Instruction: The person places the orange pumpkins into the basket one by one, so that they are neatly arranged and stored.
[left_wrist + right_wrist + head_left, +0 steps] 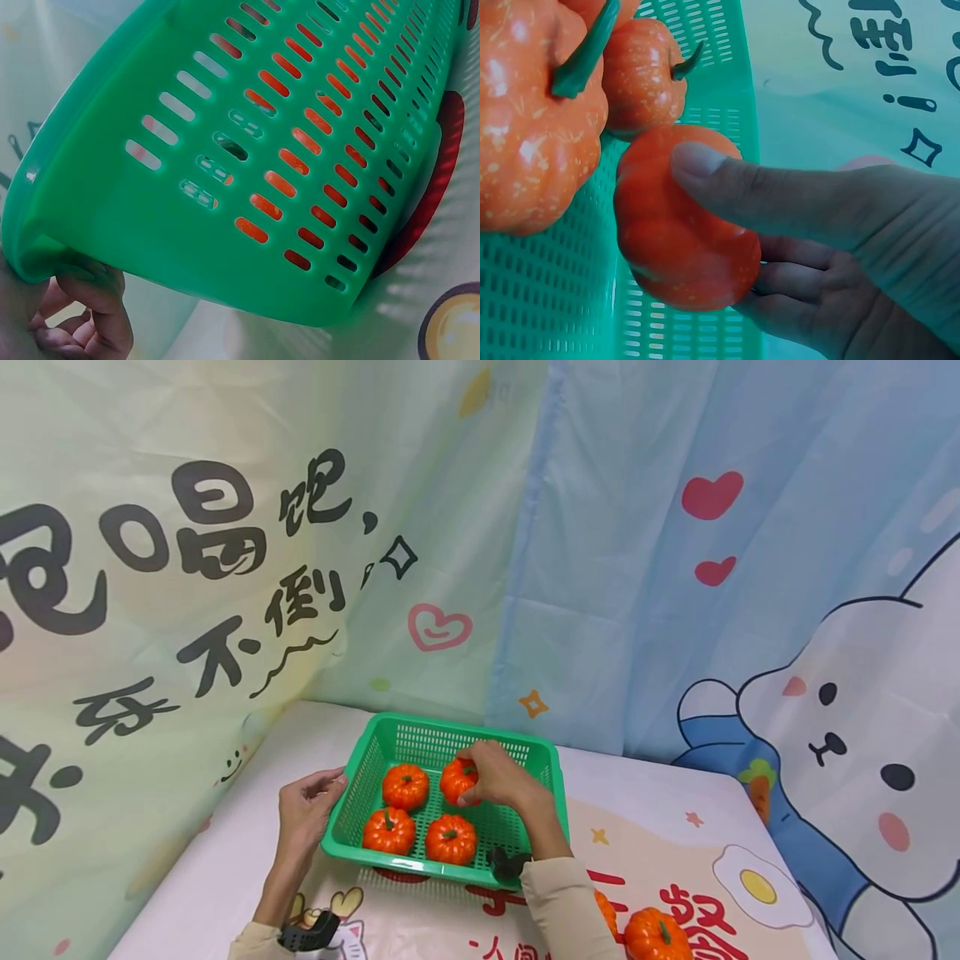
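A green plastic basket (450, 872) stands on the table with several small orange pumpkins inside. My right hand (501, 774) reaches over its far part and grips one pumpkin (682, 217), thumb on one side and fingers on the other. The other pumpkins, such as the near-left pumpkin (388, 832) and the near-middle pumpkin (451, 839), sit on the basket floor. At the basket's left side, my left hand (307, 810) pinches the rim, its thumb and fingers curled at the edge in the left wrist view.
More pumpkins, including one pumpkin (657, 935), lie on the table right of my right sleeve (566, 910). The table (247, 835) has a printed cover. Printed cloth curtains (420, 527) hang close behind the basket and along the left.
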Demonstrator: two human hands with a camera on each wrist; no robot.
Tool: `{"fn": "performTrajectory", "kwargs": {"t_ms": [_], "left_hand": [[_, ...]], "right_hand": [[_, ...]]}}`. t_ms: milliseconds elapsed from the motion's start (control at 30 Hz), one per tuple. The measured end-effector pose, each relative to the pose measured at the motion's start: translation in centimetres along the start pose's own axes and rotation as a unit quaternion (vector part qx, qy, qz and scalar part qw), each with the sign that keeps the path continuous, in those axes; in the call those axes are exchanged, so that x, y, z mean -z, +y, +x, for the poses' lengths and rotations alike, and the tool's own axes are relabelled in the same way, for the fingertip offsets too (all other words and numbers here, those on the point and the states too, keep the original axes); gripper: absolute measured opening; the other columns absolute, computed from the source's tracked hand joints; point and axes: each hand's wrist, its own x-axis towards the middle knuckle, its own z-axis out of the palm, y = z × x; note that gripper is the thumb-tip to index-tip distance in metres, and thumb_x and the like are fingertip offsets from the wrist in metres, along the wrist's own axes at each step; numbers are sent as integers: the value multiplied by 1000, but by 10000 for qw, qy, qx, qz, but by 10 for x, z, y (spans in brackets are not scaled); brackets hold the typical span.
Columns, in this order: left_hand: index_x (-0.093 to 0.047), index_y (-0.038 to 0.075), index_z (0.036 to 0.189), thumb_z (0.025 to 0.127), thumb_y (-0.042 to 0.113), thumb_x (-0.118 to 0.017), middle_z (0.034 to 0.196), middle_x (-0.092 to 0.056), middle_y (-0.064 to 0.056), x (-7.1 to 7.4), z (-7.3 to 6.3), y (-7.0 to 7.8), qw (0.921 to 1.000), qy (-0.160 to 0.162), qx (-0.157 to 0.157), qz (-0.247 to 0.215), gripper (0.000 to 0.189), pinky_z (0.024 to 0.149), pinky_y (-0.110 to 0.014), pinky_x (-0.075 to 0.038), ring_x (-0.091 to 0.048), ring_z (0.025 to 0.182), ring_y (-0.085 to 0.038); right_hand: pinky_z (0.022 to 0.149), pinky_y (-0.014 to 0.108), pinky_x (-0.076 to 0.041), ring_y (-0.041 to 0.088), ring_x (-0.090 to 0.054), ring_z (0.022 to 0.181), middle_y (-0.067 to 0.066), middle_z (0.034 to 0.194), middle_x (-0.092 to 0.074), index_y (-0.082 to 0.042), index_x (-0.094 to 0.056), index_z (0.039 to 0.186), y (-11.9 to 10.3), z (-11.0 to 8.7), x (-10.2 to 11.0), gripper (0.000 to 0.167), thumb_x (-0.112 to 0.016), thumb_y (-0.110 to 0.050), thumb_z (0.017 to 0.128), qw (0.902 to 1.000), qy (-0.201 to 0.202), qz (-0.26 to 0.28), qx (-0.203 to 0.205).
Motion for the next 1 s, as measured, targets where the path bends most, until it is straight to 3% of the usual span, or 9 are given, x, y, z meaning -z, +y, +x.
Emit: {"fn": "performTrajectory", "kwargs": {"t_ms": [167,433,500,700,900,1000], "left_hand": [[-78,-4,127,106,14,-72,102,-79,-17,0,1,0,10000,15,-26,-49,29,68,-18,-56,-67,77,-4],[-78,-5,126,105,12,-74,99,-79,-13,0,2,-1,9999,12,29,-96,28,67,-18,-56,-67,77,-4],[-78,-4,126,105,12,-74,99,-79,-12,0,2,-2,10000,31,28,-71,28,68,-18,-55,-67,77,-4],[-79,-3,126,104,13,-75,97,-79,-11,-1,4,-2,9999,32,42,-134,28,67,-19,-56,-66,78,-5],[-79,-2,125,104,15,-75,99,-79,-13,0,3,-2,10000,52,42,-74,28,67,-19,-55,-66,79,-5],[-79,-2,126,104,15,-75,101,-79,-14,1,2,-2,10000,51,37,-73,28,68,-19,-55,-66,78,-5]], "right_hand": [[92,45,-59,27,-66,102,16,122,-77,2,-75,133,3,7,-2,57,-97,-9,82,9998,-97,-109,161],[95,44,-62,27,-70,107,20,131,-77,8,-71,137,13,16,-6,64,-97,-8,81,9990,-366,-76,241],[93,40,-61,23,-69,106,17,131,-77,5,-72,137,27,23,-13,67,-99,-15,80,9982,-396,-99,447],[97,44,-62,30,-69,114,16,137,-76,3,-71,140,39,33,-21,73,-102,-17,77,9985,-466,-5,299],[89,30,-63,16,-74,113,1,138,-77,-16,-74,142,106,67,-60,80,-106,-33,70,9967,-402,72,705],[89,30,-63,12,-73,113,-6,137,-77,-23,-75,141,117,73,-66,81,-107,-38,67,9959,-431,95,794]]}}
